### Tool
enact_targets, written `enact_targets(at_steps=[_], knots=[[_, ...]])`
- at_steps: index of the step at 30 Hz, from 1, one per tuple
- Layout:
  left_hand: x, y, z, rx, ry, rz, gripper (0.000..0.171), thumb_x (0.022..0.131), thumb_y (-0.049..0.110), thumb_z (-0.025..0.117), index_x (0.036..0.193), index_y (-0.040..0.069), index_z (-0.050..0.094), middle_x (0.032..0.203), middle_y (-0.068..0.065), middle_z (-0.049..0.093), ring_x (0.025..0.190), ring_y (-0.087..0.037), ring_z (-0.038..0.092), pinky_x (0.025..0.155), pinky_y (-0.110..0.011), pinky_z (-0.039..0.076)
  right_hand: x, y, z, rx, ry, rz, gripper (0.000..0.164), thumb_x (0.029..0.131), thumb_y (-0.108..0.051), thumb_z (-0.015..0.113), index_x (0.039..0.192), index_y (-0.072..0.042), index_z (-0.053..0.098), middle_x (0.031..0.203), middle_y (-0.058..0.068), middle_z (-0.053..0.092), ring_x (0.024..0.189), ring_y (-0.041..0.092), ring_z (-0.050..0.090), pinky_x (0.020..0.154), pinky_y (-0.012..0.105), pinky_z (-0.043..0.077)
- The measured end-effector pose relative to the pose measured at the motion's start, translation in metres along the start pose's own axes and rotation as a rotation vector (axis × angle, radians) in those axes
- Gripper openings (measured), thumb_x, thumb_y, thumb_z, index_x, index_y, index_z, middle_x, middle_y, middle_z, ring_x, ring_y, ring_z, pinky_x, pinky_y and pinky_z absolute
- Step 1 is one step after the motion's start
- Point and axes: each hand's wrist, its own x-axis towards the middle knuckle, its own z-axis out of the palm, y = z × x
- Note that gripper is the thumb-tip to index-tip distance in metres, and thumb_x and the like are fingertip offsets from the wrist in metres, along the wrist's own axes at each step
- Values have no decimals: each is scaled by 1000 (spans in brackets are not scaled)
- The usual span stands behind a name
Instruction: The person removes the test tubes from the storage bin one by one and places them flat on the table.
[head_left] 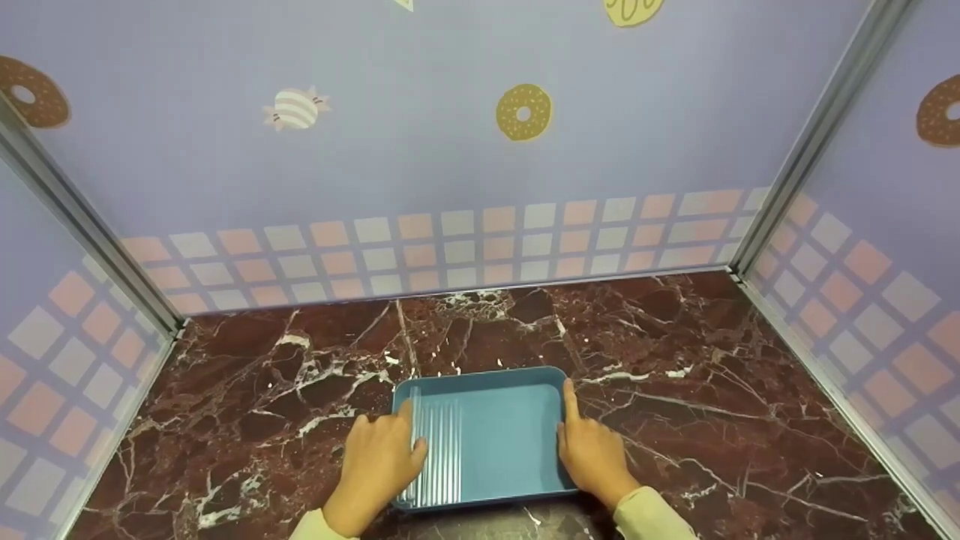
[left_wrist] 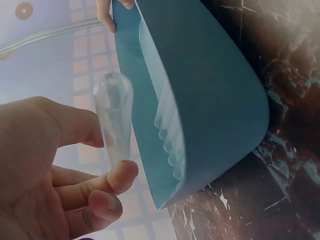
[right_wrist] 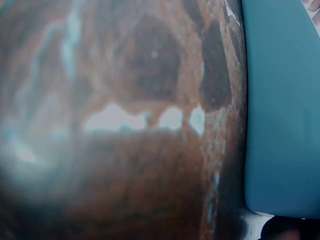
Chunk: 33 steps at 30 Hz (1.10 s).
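A blue rectangular tray (head_left: pixel 514 442) lies on the marble-patterned surface before me. Several clear test tubes (head_left: pixel 442 456) lie side by side along its left part. Between thumb and fingers my left hand (head_left: pixel 381 454) pinches one clear test tube (left_wrist: pixel 114 107), held over the tray's left end with its rounded tip showing in the left wrist view. At the tray's right side, my right hand (head_left: pixel 596 454) grips the rim, index finger stretched along the edge and thumb at the inner side. The right wrist view shows the tray's outer wall (right_wrist: pixel 282 115), with that hand mostly out of frame.
A dark red marble-patterned tabletop (head_left: pixel 247 427) with white veins surrounds the tray. Purple printed panels (head_left: pixel 420 150) rise at the back and both sides, joined by metal corner posts (head_left: pixel 810 142).
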Motion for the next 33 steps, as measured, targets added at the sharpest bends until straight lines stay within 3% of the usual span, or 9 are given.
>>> enact_targets(at_steps=[8, 17, 23, 25, 33], knots=[[1, -5, -2, 16, 10, 7, 37, 71, 22, 73, 100, 0, 64, 50, -2, 55, 41, -15, 38, 51, -29, 24, 0, 1, 0, -12, 13, 0, 64, 94, -22, 57, 150, -6, 31, 58, 10, 59, 46, 25, 52, 42, 40, 37], [0, -8, -3, 4, 12, -2, 37, 71, 20, 73, 100, 0, 64, 50, -3, 56, 42, -15, 39, 51, -30, 27, 1, 0, 0, -17, 10, 5, 62, 94, -23, 55, 150, -8, 32, 61, 12, 62, 48, 27, 55, 42, 41, 37], [-3, -9, -3, -13, 26, -5, 43, 71, 19, 72, 108, -2, 65, 53, -5, 59, 44, -20, 49, 62, -41, 45, 0, 0, 1, -12, 36, -6, 61, 93, -22, 57, 148, -7, 35, 61, 13, 63, 50, 29, 57, 42, 42, 37], [-3, -10, -2, -14, 26, -3, 46, 71, 19, 72, 111, -2, 65, 52, -5, 58, 44, -21, 49, 63, -43, 46, 1, 1, 1, -16, 32, 4, 62, 93, -22, 57, 149, -8, 34, 60, 12, 62, 49, 28, 55, 42, 41, 37], [-5, -16, 1, -6, 28, -10, 36, 70, 21, 75, 97, 1, 63, 55, -8, 61, 44, -22, 48, 51, -33, 31, 0, 0, 1, -15, 39, 2, 60, 94, -22, 57, 148, -8, 35, 64, 14, 64, 52, 30, 58, 43, 43, 38]])
